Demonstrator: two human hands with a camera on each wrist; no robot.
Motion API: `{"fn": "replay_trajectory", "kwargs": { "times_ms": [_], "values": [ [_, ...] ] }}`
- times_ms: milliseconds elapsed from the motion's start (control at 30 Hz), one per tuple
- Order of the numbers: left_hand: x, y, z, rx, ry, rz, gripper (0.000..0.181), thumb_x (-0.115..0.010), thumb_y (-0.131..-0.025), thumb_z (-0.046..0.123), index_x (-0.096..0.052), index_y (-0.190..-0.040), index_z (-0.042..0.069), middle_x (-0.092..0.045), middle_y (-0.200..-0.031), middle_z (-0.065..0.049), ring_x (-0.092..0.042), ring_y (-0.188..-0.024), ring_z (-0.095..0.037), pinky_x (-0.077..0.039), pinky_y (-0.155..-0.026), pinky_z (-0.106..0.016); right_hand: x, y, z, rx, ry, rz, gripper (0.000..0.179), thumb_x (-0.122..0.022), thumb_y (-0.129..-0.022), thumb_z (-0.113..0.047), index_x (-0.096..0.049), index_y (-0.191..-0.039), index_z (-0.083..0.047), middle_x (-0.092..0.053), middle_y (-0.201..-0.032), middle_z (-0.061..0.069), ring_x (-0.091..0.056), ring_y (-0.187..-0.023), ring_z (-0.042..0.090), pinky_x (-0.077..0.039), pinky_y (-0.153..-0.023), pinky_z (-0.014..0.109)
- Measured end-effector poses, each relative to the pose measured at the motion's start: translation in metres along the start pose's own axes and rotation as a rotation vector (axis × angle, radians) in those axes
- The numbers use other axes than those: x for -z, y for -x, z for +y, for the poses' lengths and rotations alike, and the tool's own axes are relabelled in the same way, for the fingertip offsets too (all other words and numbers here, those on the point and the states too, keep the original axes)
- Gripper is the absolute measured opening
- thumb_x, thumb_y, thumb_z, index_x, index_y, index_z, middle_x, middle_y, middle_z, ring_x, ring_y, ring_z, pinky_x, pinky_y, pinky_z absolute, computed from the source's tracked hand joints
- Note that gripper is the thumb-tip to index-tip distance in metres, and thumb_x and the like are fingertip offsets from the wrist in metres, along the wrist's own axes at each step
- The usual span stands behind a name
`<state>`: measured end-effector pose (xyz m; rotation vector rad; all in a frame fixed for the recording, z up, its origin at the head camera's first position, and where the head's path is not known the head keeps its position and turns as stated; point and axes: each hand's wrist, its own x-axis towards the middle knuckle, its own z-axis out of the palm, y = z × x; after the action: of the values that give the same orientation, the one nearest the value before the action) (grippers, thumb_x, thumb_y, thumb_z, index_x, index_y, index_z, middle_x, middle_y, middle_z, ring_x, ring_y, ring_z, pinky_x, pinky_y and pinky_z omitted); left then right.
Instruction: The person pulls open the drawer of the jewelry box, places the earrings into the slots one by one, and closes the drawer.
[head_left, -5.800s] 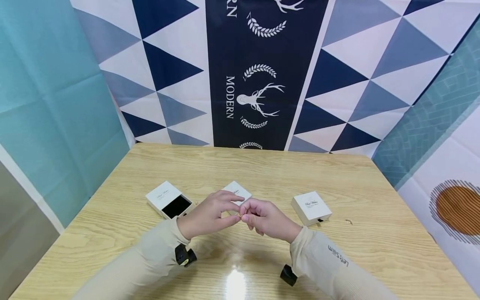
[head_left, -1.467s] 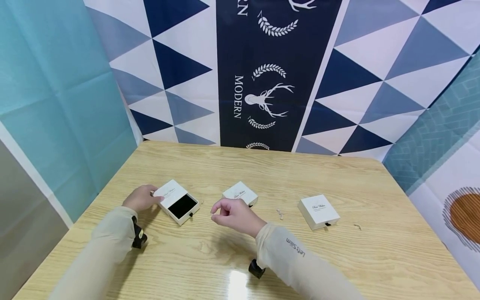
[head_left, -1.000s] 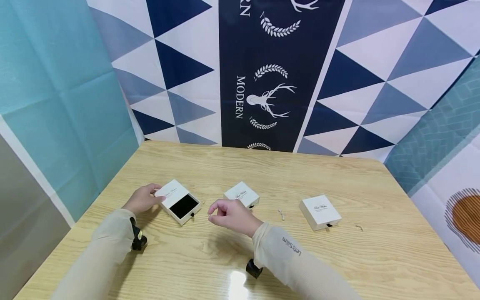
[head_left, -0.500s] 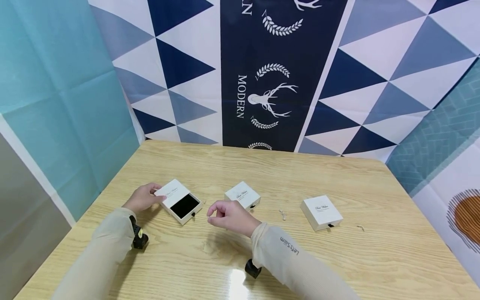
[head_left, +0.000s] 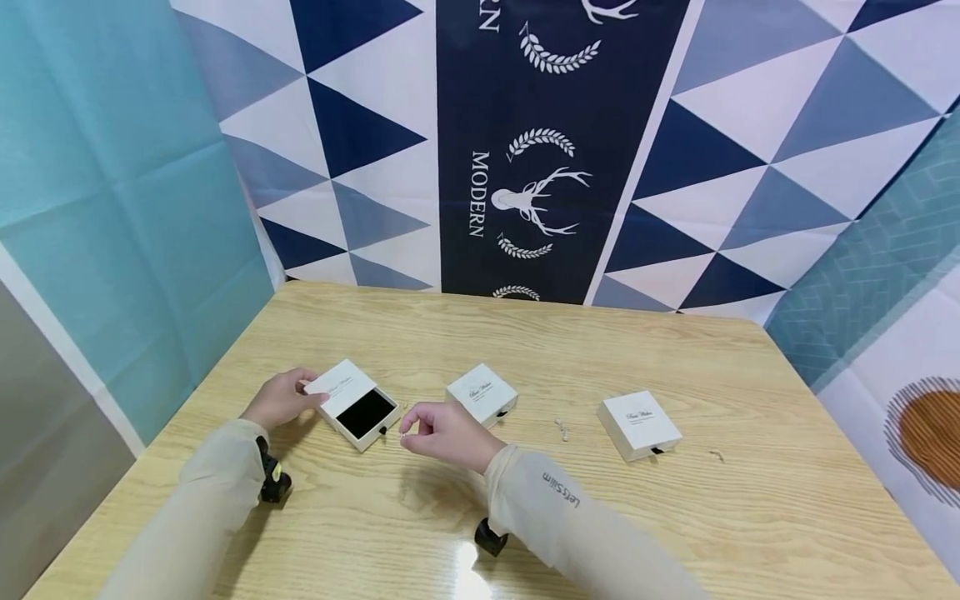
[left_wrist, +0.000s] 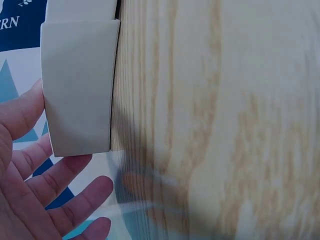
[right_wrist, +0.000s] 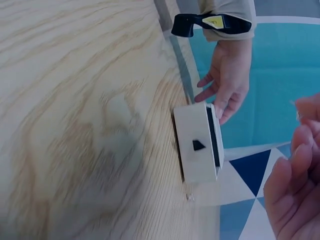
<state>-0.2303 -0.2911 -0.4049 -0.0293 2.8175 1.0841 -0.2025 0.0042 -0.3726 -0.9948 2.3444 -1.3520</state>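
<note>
On the left of the table, a white drawer-style gift box (head_left: pixel 341 385) stands with its drawer pulled partly out, showing a black lining. My left hand (head_left: pixel 281 398) grips the box's rear left end, thumb on the top; the left wrist view shows the thumb and fingers around that end (left_wrist: pixel 77 90). To the right of the open drawer, my right hand (head_left: pixel 450 433) hovers over the table, thumb and index finger pinching a tiny shiny piece of jewelry (right_wrist: pixel 299 116). Its exact shape is mostly hidden. Another tiny shiny piece (right_wrist: pixel 189 197) lies beside the box.
Two closed white boxes with black pull tabs stand farther right: one in the middle (head_left: pixel 482 392), partly behind my right hand, one beyond it (head_left: pixel 640 425). Small jewelry pieces lie between them (head_left: pixel 562 429) and at the far right (head_left: pixel 717 456). Patterned cloth hangs behind the table.
Earlier, both hands met mid-table around a small golden piece. Since then my left hand has moved to the open box. The right hand has come left, edging closer to the drawer.
</note>
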Motion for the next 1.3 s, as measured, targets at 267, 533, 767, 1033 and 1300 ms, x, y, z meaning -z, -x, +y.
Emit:
{"fn": "replay_trajectory", "kwargs": {
  "times_ms": [267, 533, 767, 1033, 1300],
  "values": [
    [0.001, 0.003, 0.001, 0.020, 0.003, -0.001, 0.049, -0.064, -0.091, 0.019, -0.050, -0.125, -0.013, -0.060, -0.096, -0.021, -0.053, -0.081, -0.027, -0.043, -0.065, -0.033, -0.015, -0.023, -0.003, -0.095, 0.122, 0.034, 0.006, -0.065, -0.087, -0.007, -0.068, -0.091, -0.005, -0.043, -0.056, -0.007, -0.037, -0.048, 0.004, -0.032, -0.048, 0.017],
    [0.001, 0.002, 0.007, 0.043, 0.005, -0.015, 0.048, -0.063, -0.092, 0.017, -0.049, -0.125, -0.013, -0.059, -0.098, -0.022, -0.053, -0.083, -0.028, -0.044, -0.068, -0.037, -0.020, -0.047, -0.002, -0.147, 0.191, 0.048, 0.007, -0.063, -0.091, -0.010, -0.068, -0.092, -0.006, -0.039, -0.050, -0.008, -0.034, -0.045, 0.003, -0.030, -0.045, 0.016],
    [0.002, 0.000, 0.006, 0.044, -0.013, -0.016, 0.047, -0.064, -0.092, 0.019, -0.049, -0.125, -0.012, -0.059, -0.098, -0.022, -0.053, -0.083, -0.029, -0.045, -0.069, -0.039, -0.020, -0.054, 0.007, -0.155, 0.211, 0.084, 0.005, -0.064, -0.089, -0.009, -0.066, -0.088, -0.005, -0.044, -0.053, -0.009, -0.035, -0.045, 0.003, -0.030, -0.044, 0.016],
    [0.002, -0.001, 0.004, 0.042, -0.019, -0.014, 0.046, -0.063, -0.092, 0.019, -0.050, -0.124, -0.012, -0.058, -0.100, -0.023, -0.053, -0.086, -0.031, -0.045, -0.072, -0.042, -0.020, -0.060, 0.016, -0.171, 0.287, 0.098, 0.008, -0.065, -0.090, -0.013, -0.069, -0.088, -0.006, -0.044, -0.053, -0.009, -0.034, -0.046, 0.005, -0.031, -0.046, 0.017],
    [-0.001, -0.001, 0.006, 0.052, -0.015, -0.017, 0.046, -0.062, -0.093, 0.019, -0.049, -0.125, -0.012, -0.057, -0.102, -0.024, -0.052, -0.088, -0.032, -0.044, -0.074, -0.042, -0.020, -0.066, 0.018, -0.261, 0.312, 0.071, 0.006, -0.064, -0.088, -0.014, -0.069, -0.087, -0.010, -0.051, -0.060, -0.008, -0.037, -0.049, 0.007, -0.032, -0.047, 0.019]
  ]
}}
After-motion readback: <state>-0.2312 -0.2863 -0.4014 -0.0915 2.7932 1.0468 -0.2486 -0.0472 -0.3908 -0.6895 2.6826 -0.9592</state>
